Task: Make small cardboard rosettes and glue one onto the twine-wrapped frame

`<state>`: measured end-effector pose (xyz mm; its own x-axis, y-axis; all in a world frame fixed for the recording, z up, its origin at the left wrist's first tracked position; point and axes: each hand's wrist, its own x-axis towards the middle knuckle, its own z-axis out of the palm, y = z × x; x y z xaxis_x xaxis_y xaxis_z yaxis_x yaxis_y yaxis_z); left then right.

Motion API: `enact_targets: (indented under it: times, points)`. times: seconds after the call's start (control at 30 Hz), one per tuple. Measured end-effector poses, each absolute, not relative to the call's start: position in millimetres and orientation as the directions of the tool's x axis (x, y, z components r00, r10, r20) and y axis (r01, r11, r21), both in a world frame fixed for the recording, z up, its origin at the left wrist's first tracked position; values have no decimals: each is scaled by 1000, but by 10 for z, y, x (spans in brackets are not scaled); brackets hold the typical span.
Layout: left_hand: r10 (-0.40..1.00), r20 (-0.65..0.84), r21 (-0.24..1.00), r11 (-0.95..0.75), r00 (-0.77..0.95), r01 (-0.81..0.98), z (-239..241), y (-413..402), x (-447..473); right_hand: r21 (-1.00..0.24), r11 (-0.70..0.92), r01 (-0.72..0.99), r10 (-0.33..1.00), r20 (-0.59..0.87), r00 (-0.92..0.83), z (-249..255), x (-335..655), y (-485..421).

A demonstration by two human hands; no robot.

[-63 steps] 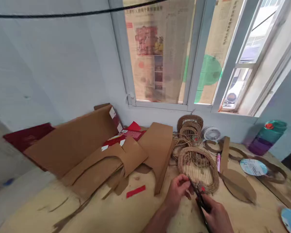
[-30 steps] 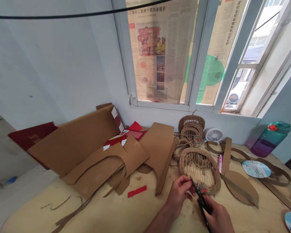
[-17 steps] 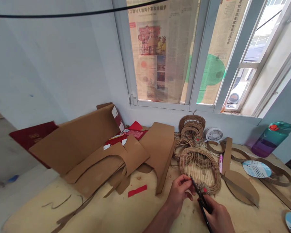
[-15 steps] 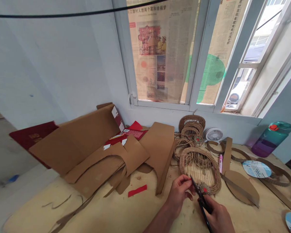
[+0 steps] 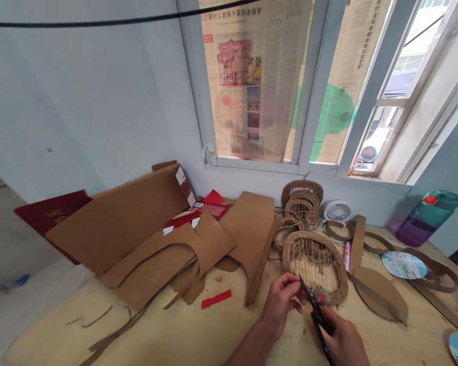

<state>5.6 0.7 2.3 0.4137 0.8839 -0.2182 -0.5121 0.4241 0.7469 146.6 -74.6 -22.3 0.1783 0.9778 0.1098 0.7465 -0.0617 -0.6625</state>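
My right hand [image 5: 345, 335] is closed on a pair of black scissors [image 5: 316, 315], whose blades point up and to the left. At the blade tips, the fingers of my left hand [image 5: 284, 300] are pinched together; whatever is between them is too small to make out. Just beyond both hands lies an oval frame of woven twisted cord [image 5: 288, 259], with strands across its middle and a small round piece with a red spot [image 5: 322, 298] at its near end. A strip of red material [image 5: 216, 299] lies on the table, left of my left hand.
Cut cardboard sheets [image 5: 248, 218] and an open cardboard box [image 5: 125, 218] cover the left and middle. Behind the frame stand more woven cord pieces [image 5: 301, 195] and a small white fan [image 5: 336, 210]. Rightward are a pink tube [image 5: 347, 256], a cardboard disc [image 5: 385, 297] and a water bottle [image 5: 427, 218].
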Motion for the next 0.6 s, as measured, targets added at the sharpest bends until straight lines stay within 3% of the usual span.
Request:
enact_targets:
  times: [0.27, 0.6]
  points:
    - [879, -228, 728, 440, 419, -526, 7, 11, 85, -685, -69, 726, 995, 4, 98, -291, 1579, -681]
    - [887, -222, 743, 423, 406, -519, 8, 30, 48, -611, -66, 789, 987, 76, 141, -237, 1445, -732]
